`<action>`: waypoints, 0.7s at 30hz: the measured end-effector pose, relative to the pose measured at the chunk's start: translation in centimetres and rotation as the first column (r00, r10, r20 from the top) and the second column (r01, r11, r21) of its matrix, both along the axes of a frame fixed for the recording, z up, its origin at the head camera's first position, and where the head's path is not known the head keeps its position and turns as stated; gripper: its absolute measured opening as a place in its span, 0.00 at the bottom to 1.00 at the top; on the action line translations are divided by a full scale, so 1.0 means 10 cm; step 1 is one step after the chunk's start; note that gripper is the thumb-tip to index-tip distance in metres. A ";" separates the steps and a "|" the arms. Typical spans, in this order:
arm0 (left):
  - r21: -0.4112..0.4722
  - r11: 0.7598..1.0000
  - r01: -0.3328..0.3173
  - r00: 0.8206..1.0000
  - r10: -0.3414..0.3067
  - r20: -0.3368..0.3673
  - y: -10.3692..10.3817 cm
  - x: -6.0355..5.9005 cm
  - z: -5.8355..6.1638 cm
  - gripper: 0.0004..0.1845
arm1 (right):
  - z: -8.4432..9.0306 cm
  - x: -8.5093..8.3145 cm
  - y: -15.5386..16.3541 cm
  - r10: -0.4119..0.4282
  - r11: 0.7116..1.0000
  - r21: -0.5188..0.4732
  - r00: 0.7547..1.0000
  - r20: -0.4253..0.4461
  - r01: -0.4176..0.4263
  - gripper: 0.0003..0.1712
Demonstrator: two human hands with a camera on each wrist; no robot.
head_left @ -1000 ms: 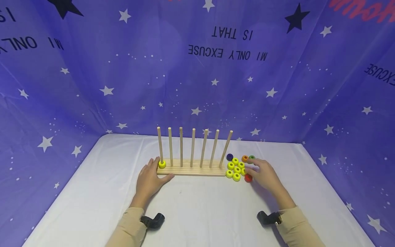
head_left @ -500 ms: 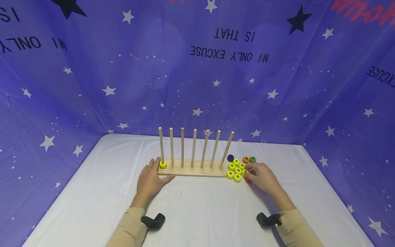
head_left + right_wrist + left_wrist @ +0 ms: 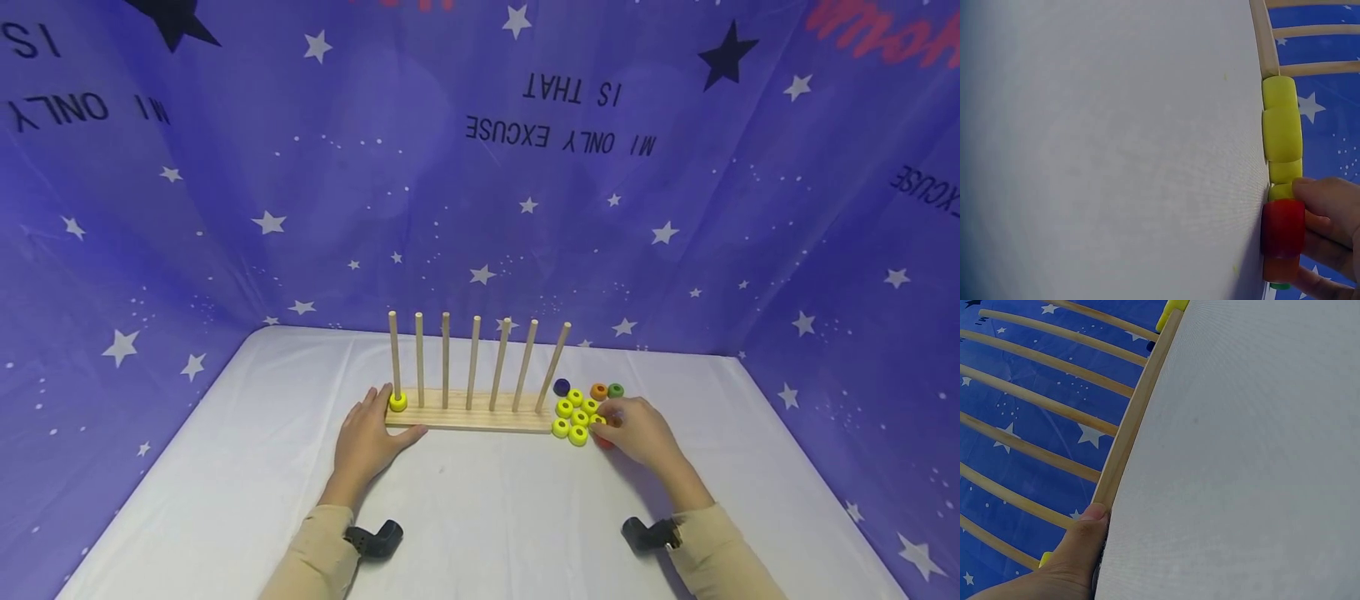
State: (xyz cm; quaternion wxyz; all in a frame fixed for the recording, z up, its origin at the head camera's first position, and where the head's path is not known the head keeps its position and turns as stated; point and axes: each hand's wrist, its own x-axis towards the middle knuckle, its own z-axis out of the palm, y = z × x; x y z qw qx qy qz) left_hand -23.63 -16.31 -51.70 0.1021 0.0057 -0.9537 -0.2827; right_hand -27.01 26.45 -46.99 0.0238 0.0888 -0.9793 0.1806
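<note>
Our left hand lies flat with fingers spread against the nine o'clock end of the wooden peg board, thumb along its near edge, beside the one yellow ring already on the first peg. Our right hand curls its fingertips round a yellow ring at the three o'clock edge of the loose yellow rings, with a red ring touching it. We judge that lifting here could drag the red ring along or scatter the cluster, since they sit packed together.
</note>
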 end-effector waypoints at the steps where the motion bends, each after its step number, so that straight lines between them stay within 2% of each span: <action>1: -0.003 1.000 0.000 1.000 0.000 0.001 0.00 0.00 0.00 0.57 | -0.01 0.00 0.00 -0.004 1.000 0.004 1.000 0.001 0.004 0.17; 4: -0.006 1.000 -0.001 1.000 0.001 0.003 0.01 0.00 0.00 0.56 | -0.02 0.01 0.00 -0.010 1.000 0.018 1.000 0.001 0.010 0.17; 8: -0.003 1.000 -0.004 1.000 0.004 0.006 0.01 0.01 0.00 0.56 | -0.03 0.01 -0.02 0.025 1.000 0.014 1.000 -0.006 -0.025 0.15; 15: 0.007 1.000 -0.004 1.000 0.004 0.006 0.01 0.01 0.00 0.56 | -0.03 0.00 -0.04 0.026 1.000 0.004 0.999 0.024 -0.026 0.20; 21: 0.000 1.000 -0.004 1.000 0.004 0.000 0.01 0.01 0.00 0.56 | -0.01 -0.01 -0.02 0.030 1.000 -0.001 0.999 0.030 -0.030 0.20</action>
